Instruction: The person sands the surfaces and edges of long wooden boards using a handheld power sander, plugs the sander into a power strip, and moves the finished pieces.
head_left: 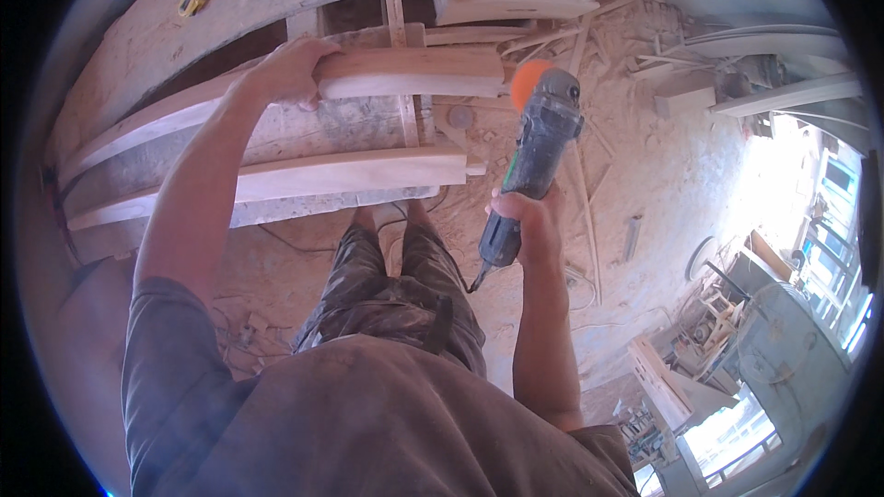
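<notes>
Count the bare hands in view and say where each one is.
2: the left hand is on a long wooden plank; the right hand holds a power tool. Neither is hidden.

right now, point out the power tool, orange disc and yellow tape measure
Power tool [538, 153]: head view, middle of its dark body.
Orange disc [527, 84]: head view, its orange surface.
Yellow tape measure [191, 5]: head view, middle of its case.
</notes>
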The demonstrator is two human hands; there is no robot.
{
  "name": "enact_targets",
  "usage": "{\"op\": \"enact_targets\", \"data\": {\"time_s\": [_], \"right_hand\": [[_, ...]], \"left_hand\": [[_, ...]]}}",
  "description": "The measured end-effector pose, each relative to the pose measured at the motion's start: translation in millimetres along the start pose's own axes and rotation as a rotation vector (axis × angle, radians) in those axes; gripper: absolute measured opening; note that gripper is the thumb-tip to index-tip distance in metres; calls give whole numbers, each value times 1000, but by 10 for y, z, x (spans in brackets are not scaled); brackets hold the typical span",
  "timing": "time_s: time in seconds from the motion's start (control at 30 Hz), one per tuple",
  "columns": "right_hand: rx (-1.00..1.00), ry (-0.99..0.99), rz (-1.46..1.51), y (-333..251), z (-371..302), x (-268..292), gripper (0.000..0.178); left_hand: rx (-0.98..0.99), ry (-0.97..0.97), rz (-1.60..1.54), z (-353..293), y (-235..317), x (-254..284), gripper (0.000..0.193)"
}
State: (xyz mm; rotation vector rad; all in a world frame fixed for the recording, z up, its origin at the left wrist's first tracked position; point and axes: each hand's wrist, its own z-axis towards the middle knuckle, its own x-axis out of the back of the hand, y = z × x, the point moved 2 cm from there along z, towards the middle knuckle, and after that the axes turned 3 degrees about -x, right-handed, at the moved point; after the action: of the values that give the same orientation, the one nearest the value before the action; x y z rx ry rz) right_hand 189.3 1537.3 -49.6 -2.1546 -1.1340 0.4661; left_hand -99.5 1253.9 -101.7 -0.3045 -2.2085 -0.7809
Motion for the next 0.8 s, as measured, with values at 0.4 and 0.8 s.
{"op": "enact_targets", "data": {"time_s": [0.4,0.8], "right_hand": [[-86,58,43,105,-150,165,41],[59,-11,-31,48,155,212,47]], "left_hand": [[118,-261,-202,165,-67,199,99],[-10,194,168,22,-42,-88,57]]}}
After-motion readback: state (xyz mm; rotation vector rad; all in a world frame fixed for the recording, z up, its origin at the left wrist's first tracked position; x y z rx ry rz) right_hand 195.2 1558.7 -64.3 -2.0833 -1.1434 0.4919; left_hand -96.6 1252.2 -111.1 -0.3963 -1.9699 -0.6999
